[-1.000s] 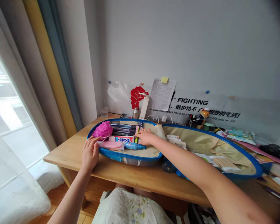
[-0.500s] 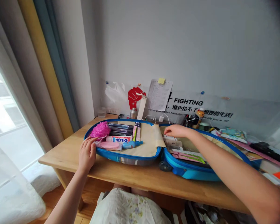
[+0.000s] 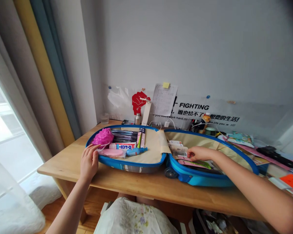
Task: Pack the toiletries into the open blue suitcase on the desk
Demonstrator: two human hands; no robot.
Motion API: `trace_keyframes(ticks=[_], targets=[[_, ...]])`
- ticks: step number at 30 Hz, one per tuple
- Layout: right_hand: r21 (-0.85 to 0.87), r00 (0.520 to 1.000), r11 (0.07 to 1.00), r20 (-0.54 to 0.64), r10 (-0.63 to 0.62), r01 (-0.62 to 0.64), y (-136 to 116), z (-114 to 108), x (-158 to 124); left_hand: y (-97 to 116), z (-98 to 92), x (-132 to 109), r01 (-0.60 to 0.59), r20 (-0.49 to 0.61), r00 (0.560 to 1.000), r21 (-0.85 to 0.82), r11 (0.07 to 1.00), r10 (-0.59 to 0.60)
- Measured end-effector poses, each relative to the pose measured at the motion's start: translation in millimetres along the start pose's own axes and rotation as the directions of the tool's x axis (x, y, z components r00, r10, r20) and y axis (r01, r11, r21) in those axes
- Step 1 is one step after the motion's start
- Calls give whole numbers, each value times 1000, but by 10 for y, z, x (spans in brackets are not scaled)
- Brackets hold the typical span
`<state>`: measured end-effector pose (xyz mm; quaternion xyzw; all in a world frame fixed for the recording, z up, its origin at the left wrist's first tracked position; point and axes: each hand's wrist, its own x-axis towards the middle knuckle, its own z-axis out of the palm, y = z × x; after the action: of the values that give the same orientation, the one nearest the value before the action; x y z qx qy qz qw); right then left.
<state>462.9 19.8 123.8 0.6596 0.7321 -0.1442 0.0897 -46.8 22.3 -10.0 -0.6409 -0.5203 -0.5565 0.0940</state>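
Fingers of the right hand [image 3: 199,153] bent downward, tips among packs in the right half of an open blue suitcase [image 3: 205,180]; cannot tell whether they have hold of anything. Nearest below them: a pink-and-green pack [image 3: 206,165], lying flat. Left hand [image 3: 89,162] loosely spread, fingers a little bent, laid over the rim at the left end; no object seen in its grasp.

Nearest: floral cloth [image 3: 141,218] over the lap. Beyond, wooden table [image 3: 130,182], suitcase lying opened across it, halves side by side.

Left half, near side: pink case in clear wrap [image 3: 113,152], just beside the left fingertips; blue bottle [image 3: 134,151] on its side to its right. Behind these, a red, white and blue packet [image 3: 124,146] and a bright pink puff [image 3: 103,136]. Farther in, dark packets [image 3: 124,134].

Right half: pale containers [image 3: 178,149] near the fold, left of the right hand.

Back of table: silver bottle [image 3: 137,119], clear cup [image 3: 104,119]. Wall: red fist print [image 3: 138,105], lettering "FIGHTING", paper sheet [image 3: 164,100] with yellow note [image 3: 166,85].
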Motion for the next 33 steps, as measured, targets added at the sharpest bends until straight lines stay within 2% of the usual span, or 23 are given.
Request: trace_keyframes(ticks=[4, 8, 12, 15, 17, 19, 20, 21, 23, 25, 27, 30, 33], targets=[[51, 999, 999, -47, 3, -1, -31, 11, 1, 1, 2, 1, 1, -3, 1000, -3, 1000, -1], [13, 999, 1000, -35, 6, -6, -52, 32, 27, -4, 5, 1, 10, 4, 1000, -6, 1000, -10], [-4, 999, 1000, -52, 14, -14, 30, -85, 40, 12, -1, 3, 18, 15, 1000, -12, 1000, -18], [69, 979, 998, -202, 0, 14, 86, -311, 53, 25, -4, 8, 20, 20, 1000, -14, 1000, -20], [178, 912, 981, -411, 9, 71, 27, -470, 87, 26, -3, 10, 21, 16, 1000, -14, 1000, -21], [337, 807, 925, -588, 59, 177, -150, -588, 153, 23, -1, 11, 18, 8, 1000, -18, 1000, -18], [415, 771, 879, -630, 91, 235, -280, -624, 200, 22, -1, 11, 16, 6, 1000, -19, 1000, -15], [486, 767, 830, -631, 117, 273, -432, -645, 255, 22, -1, 11, 13, 4, 1000, -21, 1000, -13], [572, 810, 772, -571, 131, 278, -768, -645, 396, 26, -4, 11, 11, 3, 1000, -18, 1000, -10], [588, 855, 771, -506, 117, 243, -1092, -600, 577, 36, -9, 13, 9, 5, 1000, -11, 1000, -9], [579, 877, 787, -469, 107, 213, -1357, -530, 786, 48, -14, 16, 8, 7, 1000, -5, 1000, -8], [545, 897, 823, -428, 110, 159, -1624, -410, 1088, 60, -18, 19, 8, 9, 1000, -4, 1000, -8], [496, 914, 863, -388, 121, 96, -1772, -305, 1281, 54, -17, 16, 12, 4, 1000, -6, 1000, -12]])
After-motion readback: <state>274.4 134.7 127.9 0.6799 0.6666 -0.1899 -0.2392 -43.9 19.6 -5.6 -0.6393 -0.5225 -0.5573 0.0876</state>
